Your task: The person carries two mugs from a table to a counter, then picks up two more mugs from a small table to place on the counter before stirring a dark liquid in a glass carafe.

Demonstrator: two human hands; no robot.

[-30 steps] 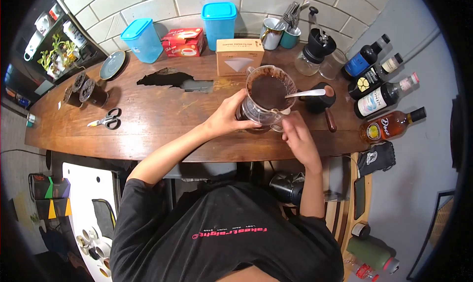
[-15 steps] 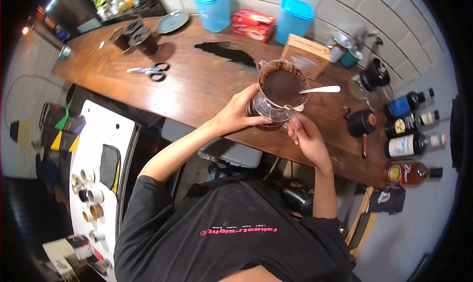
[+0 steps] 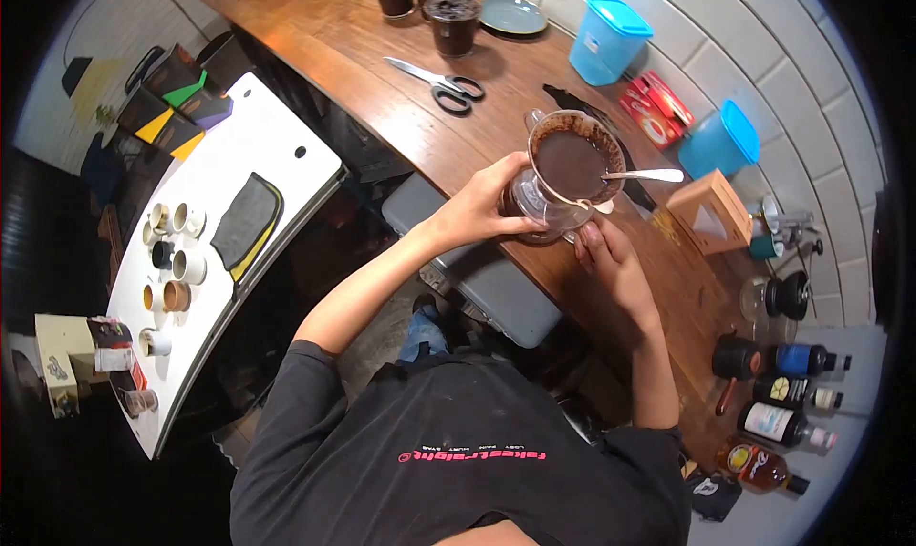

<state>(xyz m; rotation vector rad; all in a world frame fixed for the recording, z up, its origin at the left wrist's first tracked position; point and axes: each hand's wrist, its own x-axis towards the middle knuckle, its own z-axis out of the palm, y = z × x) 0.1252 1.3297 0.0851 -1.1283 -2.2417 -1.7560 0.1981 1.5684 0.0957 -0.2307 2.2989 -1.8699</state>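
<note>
A clear coffee dripper (image 3: 615, 150) sits on a glass coffee server (image 3: 528, 195), held in front of me over the edge of the wooden counter. Dark liquid with grounds (image 3: 570, 160) fills the dripper, and brown grounds cling to its inner wall. A metal spoon (image 3: 651, 175) leans out over the rim to the right. My left hand (image 3: 491, 206) wraps round the server's side, its thumb across the front. At the server's handle, my right hand (image 3: 611, 260) has its fingers closed on it. The server's contents are mostly hidden.
On the wooden counter (image 3: 410, 107) lie scissors (image 3: 444, 86), near several dark-filled glasses (image 3: 451, 26) and a plate (image 3: 513, 16). Blue containers (image 3: 611, 45), a cardboard box (image 3: 711, 212) and bottles (image 3: 773, 422) line the wall side. Cups (image 3: 189, 267) stand on a white table (image 3: 272, 131) at left.
My view has turned left, so the counter and the white table appear rotated. The dripper and server stay in both hands, slightly further right in view.
</note>
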